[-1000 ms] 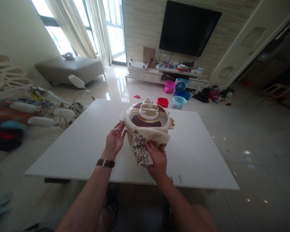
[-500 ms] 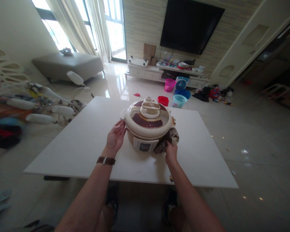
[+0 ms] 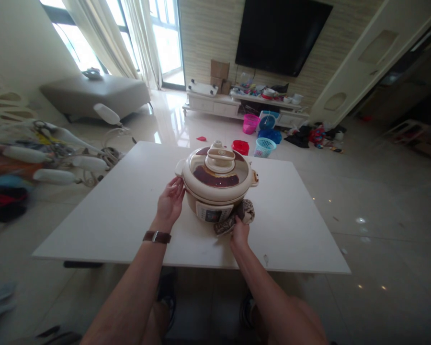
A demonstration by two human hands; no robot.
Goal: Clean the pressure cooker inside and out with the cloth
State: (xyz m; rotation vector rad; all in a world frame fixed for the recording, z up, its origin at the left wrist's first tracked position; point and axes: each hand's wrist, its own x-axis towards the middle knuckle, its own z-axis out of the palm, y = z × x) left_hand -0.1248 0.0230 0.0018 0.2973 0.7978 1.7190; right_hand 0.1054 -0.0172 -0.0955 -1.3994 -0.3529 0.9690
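Observation:
A cream electric cooker (image 3: 215,184) with a brown glass lid stands on the white table (image 3: 122,215). My left hand (image 3: 170,203), fingers spread, rests flat against the cooker's left side. My right hand (image 3: 239,233) is closed on a patterned beige and brown cloth (image 3: 242,213), pressed against the lower front right of the cooker near its control panel. A brown watch strap sits on my left wrist.
A drying rack (image 3: 39,158) with clothes stands left of the table. Beyond are a grey bench (image 3: 93,96), a TV stand (image 3: 244,105) under a wall TV, pink, red and blue baskets (image 3: 253,139) on the shiny floor, and clutter at right.
The cloth lay over the cooker's front rim a second ago. My right hand has carried it down and round the right side, then back toward the lower front. My left hand stayed put.

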